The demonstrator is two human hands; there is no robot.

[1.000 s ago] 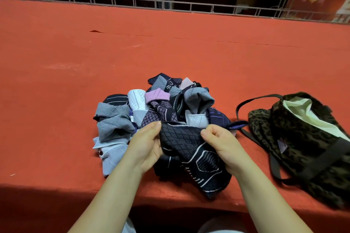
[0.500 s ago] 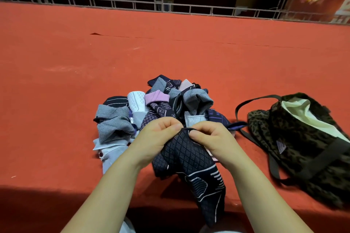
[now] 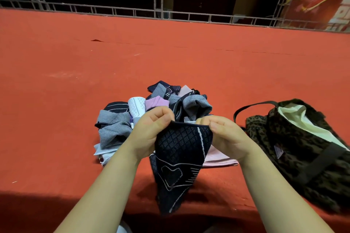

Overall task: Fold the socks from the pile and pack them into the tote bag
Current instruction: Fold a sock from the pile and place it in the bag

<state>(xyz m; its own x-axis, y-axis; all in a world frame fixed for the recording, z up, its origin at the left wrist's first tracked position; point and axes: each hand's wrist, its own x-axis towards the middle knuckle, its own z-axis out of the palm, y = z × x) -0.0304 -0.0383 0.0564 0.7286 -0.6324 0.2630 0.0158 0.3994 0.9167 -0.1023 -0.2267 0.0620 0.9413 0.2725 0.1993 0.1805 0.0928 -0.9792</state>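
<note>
A dark navy sock (image 3: 180,159) with pale line patterns hangs in front of me. My left hand (image 3: 149,134) pinches its upper left edge and my right hand (image 3: 225,136) pinches its upper right edge, so it hangs above the near table edge. Behind my hands lies the pile of socks (image 3: 151,111) in grey, white, lilac and navy. A pink sock (image 3: 219,157) lies flat under my right hand. The leopard-print tote bag (image 3: 310,157) lies at the right, its mouth open on a pale lining.
An orange-red cloth covers the table (image 3: 170,58), which stretches far back. A metal truss railing (image 3: 170,15) runs along the far edge. A red banner (image 3: 320,5) stands at the back right. The bag's dark strap (image 3: 244,111) loops toward the pile.
Both hands have lifted the navy sock off the pile and drawn its top edge taut between them. The pink sock beneath now shows.
</note>
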